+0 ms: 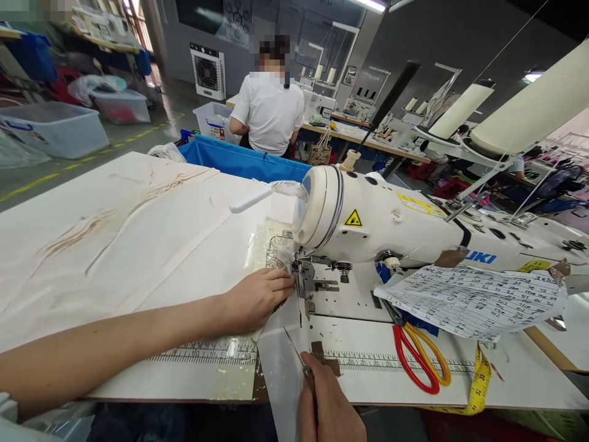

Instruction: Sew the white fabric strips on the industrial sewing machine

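Observation:
My left hand lies on pale fabric beside the presser foot of a white sewing machine, its fingers stretched toward the needle area. Under that hand the white fabric strip runs down over the table's front edge. Closed around the handle of a thin pointed awl, my right hand is low in front of the machine. The awl's tip points up and left, over the fabric strip. Where the left fingertips meet the cloth is partly hidden.
Stacked pale fabric pieces spread over the left of the table. Red-and-orange-handled scissors, a yellow tape measure and a handwritten sheet are at right. Behind the table are a blue bin and a seated person.

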A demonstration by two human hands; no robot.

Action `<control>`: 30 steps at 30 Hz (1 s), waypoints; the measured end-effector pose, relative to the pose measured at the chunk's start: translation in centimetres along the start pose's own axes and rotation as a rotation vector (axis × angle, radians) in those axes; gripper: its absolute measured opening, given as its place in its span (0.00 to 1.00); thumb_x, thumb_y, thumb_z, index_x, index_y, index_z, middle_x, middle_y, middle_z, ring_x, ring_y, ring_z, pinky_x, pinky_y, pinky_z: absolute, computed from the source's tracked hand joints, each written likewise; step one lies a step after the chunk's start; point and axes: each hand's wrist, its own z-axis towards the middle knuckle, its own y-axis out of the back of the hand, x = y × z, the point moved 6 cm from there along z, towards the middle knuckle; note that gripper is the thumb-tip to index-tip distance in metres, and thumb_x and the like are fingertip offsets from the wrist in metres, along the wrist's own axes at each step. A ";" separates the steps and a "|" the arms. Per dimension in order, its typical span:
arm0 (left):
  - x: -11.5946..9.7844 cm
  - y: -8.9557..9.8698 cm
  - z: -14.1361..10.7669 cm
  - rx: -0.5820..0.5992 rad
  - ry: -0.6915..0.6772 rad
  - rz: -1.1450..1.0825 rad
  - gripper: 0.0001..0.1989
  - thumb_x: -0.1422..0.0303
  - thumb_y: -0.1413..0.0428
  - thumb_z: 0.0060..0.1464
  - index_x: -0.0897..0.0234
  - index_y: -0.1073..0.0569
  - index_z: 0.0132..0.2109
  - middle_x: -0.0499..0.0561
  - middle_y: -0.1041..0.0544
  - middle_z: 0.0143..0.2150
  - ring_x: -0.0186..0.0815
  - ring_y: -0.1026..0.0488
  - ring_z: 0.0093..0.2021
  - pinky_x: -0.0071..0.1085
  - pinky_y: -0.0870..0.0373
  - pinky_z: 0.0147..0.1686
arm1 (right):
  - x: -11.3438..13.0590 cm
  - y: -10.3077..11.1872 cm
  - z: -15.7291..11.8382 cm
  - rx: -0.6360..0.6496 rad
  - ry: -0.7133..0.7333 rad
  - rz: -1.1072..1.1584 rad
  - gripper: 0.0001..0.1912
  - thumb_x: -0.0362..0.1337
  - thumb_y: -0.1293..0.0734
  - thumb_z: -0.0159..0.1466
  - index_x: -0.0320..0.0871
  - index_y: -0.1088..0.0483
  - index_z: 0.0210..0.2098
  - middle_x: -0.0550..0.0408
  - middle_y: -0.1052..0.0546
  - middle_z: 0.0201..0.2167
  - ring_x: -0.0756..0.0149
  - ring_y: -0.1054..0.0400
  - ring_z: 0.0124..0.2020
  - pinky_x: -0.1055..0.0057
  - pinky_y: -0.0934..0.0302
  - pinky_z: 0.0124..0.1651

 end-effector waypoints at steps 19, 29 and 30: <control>-0.8 -0.5 0.1 0.053 0.087 0.132 0.25 0.70 0.57 0.64 0.81 0.35 0.62 0.68 0.34 0.64 0.51 0.40 0.65 0.46 0.41 0.65 | 0.7 -0.2 1.9 0.045 0.011 0.001 0.17 0.33 0.50 0.72 0.43 0.35 0.54 0.45 0.21 0.43 0.62 0.23 0.34 0.73 0.32 0.26; -1.8 -0.6 -0.4 0.034 0.089 0.130 0.24 0.69 0.58 0.65 0.77 0.34 0.63 0.66 0.35 0.64 0.50 0.41 0.66 0.46 0.43 0.65 | 1.1 0.3 3.1 0.064 0.098 -0.051 0.17 0.31 0.49 0.71 0.41 0.35 0.53 0.47 0.20 0.41 0.65 0.22 0.35 0.76 0.30 0.28; -1.9 -0.5 -0.4 0.027 0.085 0.126 0.24 0.69 0.57 0.65 0.77 0.35 0.63 0.66 0.35 0.64 0.50 0.41 0.66 0.46 0.43 0.64 | 1.2 0.4 3.3 0.049 0.100 -0.056 0.17 0.31 0.50 0.72 0.41 0.35 0.52 0.47 0.20 0.40 0.65 0.22 0.35 0.76 0.30 0.28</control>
